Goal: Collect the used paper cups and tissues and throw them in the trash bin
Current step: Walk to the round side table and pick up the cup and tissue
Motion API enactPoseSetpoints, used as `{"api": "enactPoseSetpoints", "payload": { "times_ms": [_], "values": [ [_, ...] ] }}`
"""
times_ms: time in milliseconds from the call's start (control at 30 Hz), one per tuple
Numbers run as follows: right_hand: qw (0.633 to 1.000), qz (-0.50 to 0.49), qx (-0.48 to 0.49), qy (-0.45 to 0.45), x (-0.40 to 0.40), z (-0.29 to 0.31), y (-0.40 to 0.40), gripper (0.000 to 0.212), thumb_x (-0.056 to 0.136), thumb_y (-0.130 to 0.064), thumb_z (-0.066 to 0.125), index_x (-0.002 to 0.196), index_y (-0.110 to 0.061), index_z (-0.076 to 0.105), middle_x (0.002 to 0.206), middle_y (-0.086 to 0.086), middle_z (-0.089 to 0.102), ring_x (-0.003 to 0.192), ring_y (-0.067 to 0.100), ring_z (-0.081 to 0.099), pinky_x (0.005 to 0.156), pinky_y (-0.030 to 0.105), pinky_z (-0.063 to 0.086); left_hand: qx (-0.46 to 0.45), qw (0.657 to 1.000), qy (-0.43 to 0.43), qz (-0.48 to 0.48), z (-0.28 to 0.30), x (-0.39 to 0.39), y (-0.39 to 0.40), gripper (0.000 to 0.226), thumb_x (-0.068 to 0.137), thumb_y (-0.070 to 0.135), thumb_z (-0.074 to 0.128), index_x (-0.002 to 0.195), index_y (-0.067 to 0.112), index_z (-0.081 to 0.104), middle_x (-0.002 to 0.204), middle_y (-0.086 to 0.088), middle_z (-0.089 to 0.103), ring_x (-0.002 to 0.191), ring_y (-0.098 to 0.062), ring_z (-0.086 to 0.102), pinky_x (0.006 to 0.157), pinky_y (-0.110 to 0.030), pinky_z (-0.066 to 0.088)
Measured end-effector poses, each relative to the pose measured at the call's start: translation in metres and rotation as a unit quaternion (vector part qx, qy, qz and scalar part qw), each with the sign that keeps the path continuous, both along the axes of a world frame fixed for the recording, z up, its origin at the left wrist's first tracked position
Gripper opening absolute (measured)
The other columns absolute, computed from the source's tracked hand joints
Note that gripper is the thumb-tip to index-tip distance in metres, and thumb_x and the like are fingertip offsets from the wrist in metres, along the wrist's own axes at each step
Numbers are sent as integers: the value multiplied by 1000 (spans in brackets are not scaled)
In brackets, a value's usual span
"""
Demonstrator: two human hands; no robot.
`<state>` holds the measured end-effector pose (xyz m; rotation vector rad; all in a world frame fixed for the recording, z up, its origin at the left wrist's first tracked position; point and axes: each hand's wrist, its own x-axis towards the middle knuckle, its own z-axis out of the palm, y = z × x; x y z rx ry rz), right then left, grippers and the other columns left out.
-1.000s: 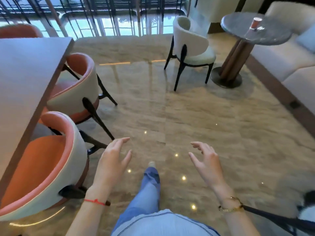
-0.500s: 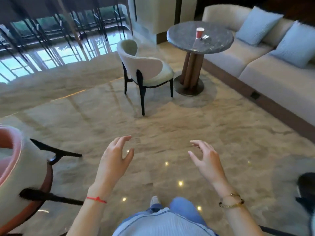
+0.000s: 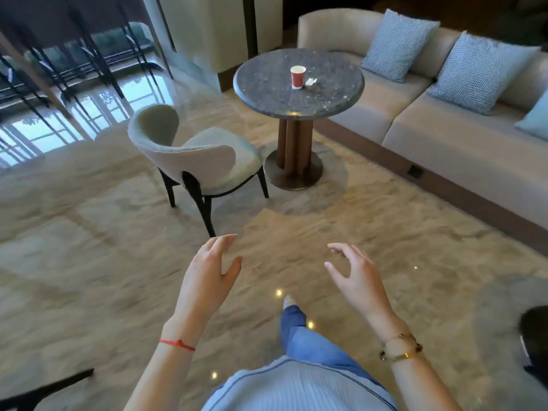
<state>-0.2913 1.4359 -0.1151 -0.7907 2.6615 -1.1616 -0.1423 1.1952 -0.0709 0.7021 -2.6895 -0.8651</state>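
Two empty, loose-fingered hands — left hand [image 3: 207, 277], right hand [image 3: 357, 280] — paper cup [image 3: 297, 76], tissue [image 3: 310, 82] well ahead.

Setting: a lounge, of the hotel-lobby or café type. Indicators: polished marble floor [image 3: 118, 262]; long beige sofa [image 3: 444, 137] with checked cushions [image 3: 397, 46]; round stone worktop [image 3: 326, 93] on a pedestal base; upholstered chair [image 3: 204, 161] beside it; tall windows [image 3: 74, 93] at the left.
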Motion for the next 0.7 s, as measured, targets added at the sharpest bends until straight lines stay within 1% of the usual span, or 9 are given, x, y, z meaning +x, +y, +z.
{"api": "enactPoseSetpoints", "payload": {
  "times_ms": [133, 267, 400, 533, 633, 700],
  "values": [
    [1000, 5, 3, 15, -107, 14, -38, 31, 84, -20, 69, 114, -23, 61, 106, -10, 61, 104, 14, 55, 91, 29, 46, -4, 1000, 4, -7, 11, -104, -38, 42, 90, 26, 62, 131, 21, 54, 129, 4, 57, 113, -14, 57, 95, -27, 46],
    [999, 14, 17, 26, -203, 27, -77, 32, 86, -24, 67, 117, -25, 60, 109, -11, 60, 106, 11, 53, 89, 23, 43, 4, 1000, 18, 2, 19, -190, -77, 43, 88, 23, 65, 130, 20, 55, 127, 4, 58, 113, -14, 57, 95, -29, 46],
    [999, 10, 21, 29, -278, 31, -113, 31, 86, -23, 67, 116, -25, 60, 109, -10, 60, 105, 9, 53, 88, 19, 40, 7, 1000, 14, 10, 17, -263, -111, 44, 87, 22, 66, 129, 20, 56, 126, 5, 59, 117, -16, 55, 96, -30, 45],
    [1000, 4, 22, 18, -348, 21, -145, 32, 86, -24, 67, 117, -25, 59, 110, -11, 60, 108, 8, 53, 90, 18, 40, 12, 1000, 15, -6, 6, -342, -146, 44, 88, 26, 64, 130, 23, 54, 125, 6, 59, 115, -15, 57, 96, -36, 48],
    [1000, -8, 23, 11, -407, 12, -173, 32, 87, -25, 65, 118, -25, 59, 111, -11, 59, 108, 8, 52, 90, 20, 42, 1, 1000, 18, -24, -3, -412, -177, 42, 88, 27, 63, 130, 25, 53, 123, 9, 59, 112, -13, 56, 91, -27, 46],
    [1000, -20, 17, 16, -448, 11, -195, 32, 86, -21, 67, 117, -21, 61, 109, -8, 60, 106, 13, 53, 92, 26, 46, -3, 999, 16, -30, -8, -460, -199, 41, 88, 26, 64, 128, 23, 55, 121, 7, 60, 110, -14, 57, 87, -24, 41]
  ]
}}
